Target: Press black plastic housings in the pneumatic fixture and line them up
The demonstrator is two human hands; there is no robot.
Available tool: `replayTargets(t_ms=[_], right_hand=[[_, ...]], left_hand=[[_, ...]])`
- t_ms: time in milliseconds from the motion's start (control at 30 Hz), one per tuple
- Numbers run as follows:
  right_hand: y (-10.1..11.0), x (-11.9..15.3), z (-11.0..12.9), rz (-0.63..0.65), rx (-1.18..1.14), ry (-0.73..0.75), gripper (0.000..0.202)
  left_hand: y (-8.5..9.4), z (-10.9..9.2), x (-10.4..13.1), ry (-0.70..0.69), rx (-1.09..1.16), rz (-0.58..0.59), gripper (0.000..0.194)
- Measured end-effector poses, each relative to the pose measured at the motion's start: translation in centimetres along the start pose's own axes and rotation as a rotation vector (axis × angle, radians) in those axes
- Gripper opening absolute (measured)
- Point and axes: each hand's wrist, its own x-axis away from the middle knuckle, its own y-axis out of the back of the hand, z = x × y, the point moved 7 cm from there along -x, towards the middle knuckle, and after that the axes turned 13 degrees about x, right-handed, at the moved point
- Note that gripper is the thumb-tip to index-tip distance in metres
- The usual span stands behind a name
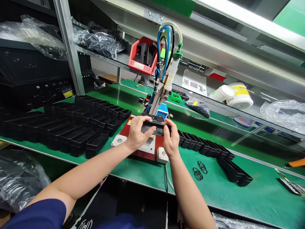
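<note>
A black rectangular part (158, 129) is held up between both hands, in front of the machine. My left hand (140, 132) is closed on its left end, with the thumb across its near face. The fingers of my right hand (171, 136) grip the right end. Behind the part rises the machine (158, 101), with blue tubes and a clear syringe above a dark red base (128, 152). Two small groups of black rings (197, 174) lie on the green table to the right of my right forearm.
Rows of black trays (81, 140) cover the left of the green table (133, 168). A row of black parts (205, 147) runs to the right. Above are a shelf with a red bin (143, 66), white tubs (239, 101) and plastic bags.
</note>
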Motion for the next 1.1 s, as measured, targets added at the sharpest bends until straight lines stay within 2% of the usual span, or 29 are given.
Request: replayTargets(t_ms=[67, 167, 267, 367, 600, 867, 1100], right_hand=[[-0.5, -2.7, -0.7, -0.026, 0.004, -0.008, 0.032], [-2.0, -5.7, -2.2, 0.011, 0.008, -0.025, 0.033], [-3.4, -7.0, -3.7, 0.061, 0.015, -0.061, 0.037], [-4.3, -7.0, -4.7, 0.067, -0.018, -0.122, 0.040], [-4.5, -6.2, -4.6, -0.012, -0.131, -0.103, 0.040], [-4.3, -5.8, -4.7, -0.081, -0.141, -0.004, 0.036], [-4.5, -5.8, -5.0, -0.075, -0.151, -0.043, 0.036]], left_hand=[[-0.6, 1.2, -2.2, 0.045, -0.057, -0.032, 0.032], [-1.1, 3.3, -4.4, 0.147, -0.094, -0.048, 0.031], [-1.6, 5.7, -5.1, 0.272, -0.037, -0.023, 0.025], [-1.9, 7.1, -4.8, 0.317, 0.040, -0.013, 0.026], [-2.0, 7.6, -3.9, 0.287, 0.109, -0.049, 0.028], [-1.9, 7.4, -3.4, 0.182, -0.010, -0.074, 0.031], [-1.8, 8.1, -3.3, 0.231, 0.023, -0.061, 0.031]])
